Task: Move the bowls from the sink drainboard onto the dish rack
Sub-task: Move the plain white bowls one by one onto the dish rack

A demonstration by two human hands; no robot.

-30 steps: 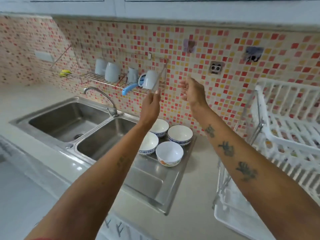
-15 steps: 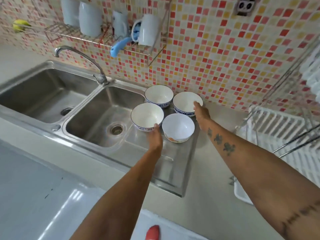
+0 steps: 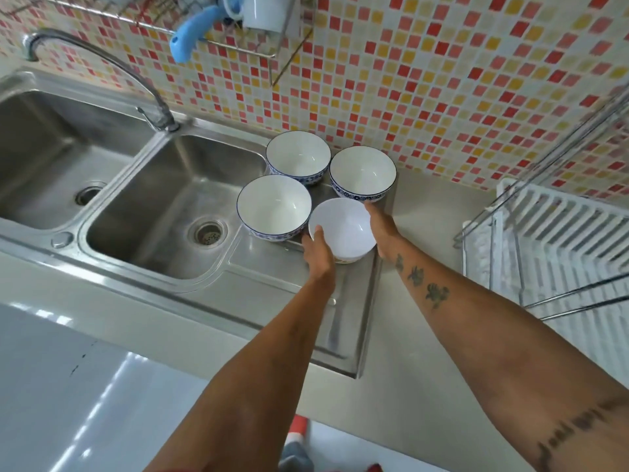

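Several white bowls stand close together on the steel drainboard (image 3: 292,301). Three have blue-patterned rims: one at the back left (image 3: 297,156), one at the back right (image 3: 362,172), one at the front left (image 3: 274,204). The plain white bowl (image 3: 343,228) is nearest me. My left hand (image 3: 318,252) grips its left rim, thumb over the edge. My right hand (image 3: 383,228) presses against its right side, fingers hidden behind the bowl. The white dish rack (image 3: 558,233) with its metal frame stands on the counter at the right.
A double sink (image 3: 146,212) with a curved tap (image 3: 102,69) lies to the left of the bowls. A wall rack above holds a mug (image 3: 263,10) and a blue-handled tool (image 3: 190,34). Grey counter (image 3: 435,240) separates drainboard and dish rack.
My hands dropped from the wall rack to the bowls. The left hand shifted from the front-left bowl to the plain white bowl, and the right hand came off the back-right bowl onto it.
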